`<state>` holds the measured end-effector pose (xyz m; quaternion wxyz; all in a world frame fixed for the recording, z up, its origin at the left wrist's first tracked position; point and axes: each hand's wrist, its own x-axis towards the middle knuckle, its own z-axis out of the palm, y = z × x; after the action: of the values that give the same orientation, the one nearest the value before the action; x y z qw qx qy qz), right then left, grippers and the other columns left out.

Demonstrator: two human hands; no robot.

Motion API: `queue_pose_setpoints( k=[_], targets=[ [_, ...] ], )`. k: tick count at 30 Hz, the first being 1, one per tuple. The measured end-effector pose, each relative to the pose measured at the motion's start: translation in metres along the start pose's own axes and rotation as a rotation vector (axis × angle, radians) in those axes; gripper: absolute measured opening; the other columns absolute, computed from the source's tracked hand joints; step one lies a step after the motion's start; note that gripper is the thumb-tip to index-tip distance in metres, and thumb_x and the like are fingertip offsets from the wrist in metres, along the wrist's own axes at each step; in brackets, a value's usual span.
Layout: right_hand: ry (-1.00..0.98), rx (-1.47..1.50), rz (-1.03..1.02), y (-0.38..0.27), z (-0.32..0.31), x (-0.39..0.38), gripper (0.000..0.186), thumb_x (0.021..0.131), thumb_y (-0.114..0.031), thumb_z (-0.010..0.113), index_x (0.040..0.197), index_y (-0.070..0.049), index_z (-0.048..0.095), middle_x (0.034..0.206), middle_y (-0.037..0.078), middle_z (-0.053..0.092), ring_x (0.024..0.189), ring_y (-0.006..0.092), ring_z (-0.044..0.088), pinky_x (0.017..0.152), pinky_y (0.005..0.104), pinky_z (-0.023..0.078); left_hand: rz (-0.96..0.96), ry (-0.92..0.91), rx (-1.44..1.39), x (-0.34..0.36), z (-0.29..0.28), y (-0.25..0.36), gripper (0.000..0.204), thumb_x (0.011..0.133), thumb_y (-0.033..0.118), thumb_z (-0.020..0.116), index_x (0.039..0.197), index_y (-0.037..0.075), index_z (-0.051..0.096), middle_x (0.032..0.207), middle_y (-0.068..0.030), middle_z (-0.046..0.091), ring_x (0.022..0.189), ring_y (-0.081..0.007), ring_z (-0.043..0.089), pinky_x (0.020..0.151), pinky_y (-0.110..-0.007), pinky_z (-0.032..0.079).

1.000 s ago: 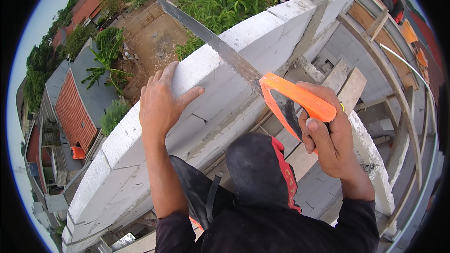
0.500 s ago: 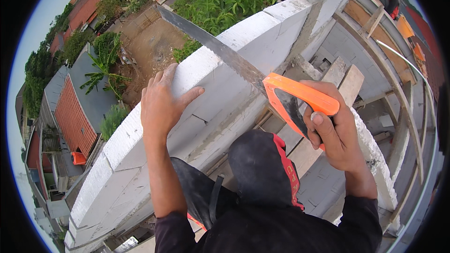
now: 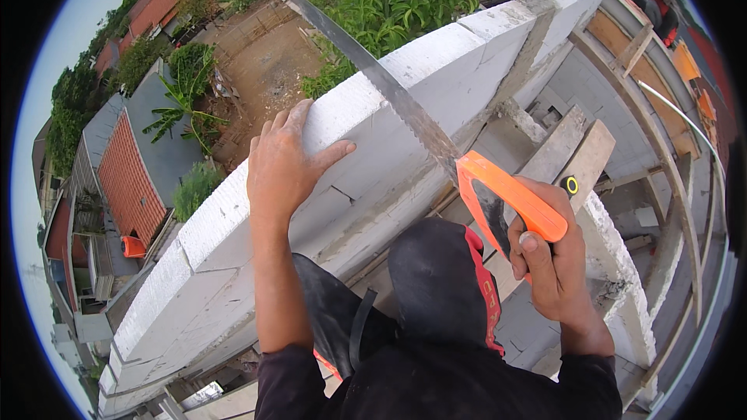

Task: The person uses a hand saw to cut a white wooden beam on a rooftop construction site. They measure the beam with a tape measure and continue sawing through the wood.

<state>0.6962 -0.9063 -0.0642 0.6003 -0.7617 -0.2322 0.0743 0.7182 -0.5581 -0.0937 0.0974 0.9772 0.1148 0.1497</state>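
Saw handle [image 3: 517, 196]: rear grip partly hidden within the right fingers [image 3: 541, 263]. Co-worker [image 3: 663, 14], far beyond those fingers to the upper right: too small to tell hand actions.

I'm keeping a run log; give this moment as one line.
right hand: grips orange-handled saw | left hand: on white block wall | blade: across wall top
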Motion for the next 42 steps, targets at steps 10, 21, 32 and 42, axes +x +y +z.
queue_pose_setpoints(
  k=[10,21,32,42],
  targets=[
    [-0.057,0.159,0.125,-0.039,0.011,0.029,0.05,0.107,-0.044,0.062,0.127,0.001,0.062,0.084,0.005,0.054,0.069,0.0099,0.052,0.056,0.0243,0.042,0.026,-0.046,-0.037,-0.002,-0.003,-0.003,0.089,0.073,0.066,0.085,0.128,-0.002,0.067,0.118,-0.0171,0.07,0.119,-0.0342,0.063,0.106,-0.047,0.045],
    [0.071,0.068,0.242,-0.064,-0.024,-0.004,0.032,0.11,-0.04,0.059,0.103,-0.009,0.057,0.078,0.003,0.054,0.059,0.0131,0.052,0.047,0.0267,0.043,0.007,-0.057,-0.121,-0.002,0.008,-0.002,0.093,0.073,0.065,0.086,0.132,-0.004,0.066,0.124,-0.0185,0.068,0.126,-0.0359,0.06,0.11,-0.05,0.042],
    [0.033,0.063,0.227,-0.069,-0.022,-0.006,0.033,0.11,-0.038,0.06,0.102,-0.007,0.057,0.079,0.002,0.055,0.061,0.0123,0.051,0.051,0.0248,0.043,0.041,-0.021,-0.113,-0.003,0.013,-0.007,0.092,0.074,0.065,0.086,0.13,-0.005,0.066,0.124,-0.019,0.068,0.125,-0.0354,0.059,0.111,-0.05,0.04],
    [0.037,0.009,0.198,-0.058,0.006,0.054,0.036,0.11,-0.039,0.059,0.104,-0.004,0.058,0.08,0.003,0.055,0.06,0.0121,0.051,0.049,0.025,0.043,0.031,-0.003,-0.096,-0.002,0.019,-0.008,0.091,0.074,0.065,0.085,0.128,-0.006,0.067,0.122,-0.0192,0.067,0.121,-0.0356,0.059,0.108,-0.049,0.041]
  ],
)
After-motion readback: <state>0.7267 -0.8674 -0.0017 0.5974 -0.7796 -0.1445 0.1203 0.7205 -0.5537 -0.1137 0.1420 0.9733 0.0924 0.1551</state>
